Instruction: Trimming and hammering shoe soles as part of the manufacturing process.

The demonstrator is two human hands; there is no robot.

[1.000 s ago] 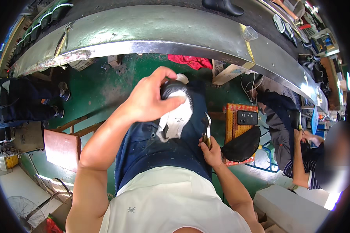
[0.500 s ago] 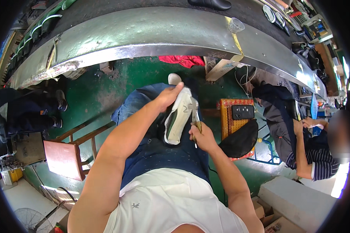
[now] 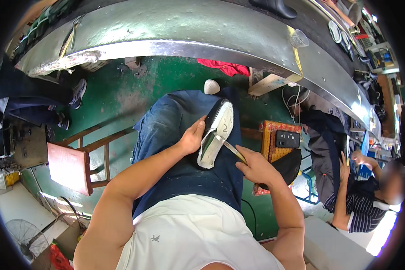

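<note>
A shoe upper on a last lies bottom up across my lap, its pale underside bearing a dark handwritten mark. Black and white material edges it. My left hand grips its left side, fingers partly hidden behind the upper. In my right hand are metal pincers with a brass-coloured handle, fingers wrapped round the handle end. The head of the pincers touches the left edge of the shoe's underside, near its middle. Whether the jaws pinch the material is too small to tell.
Ahead runs a metal-edged workbench carrying a clear cup and a black boot. On my right, a patterned stool holds a black phone and dark cloth. A co-worker sits beyond. A wooden stool stands left.
My left hand has slid from the toe end down to the shoe's side. The shoe has shifted slightly rightward, and the pincers have swung across its underside. My view has turned a little.
</note>
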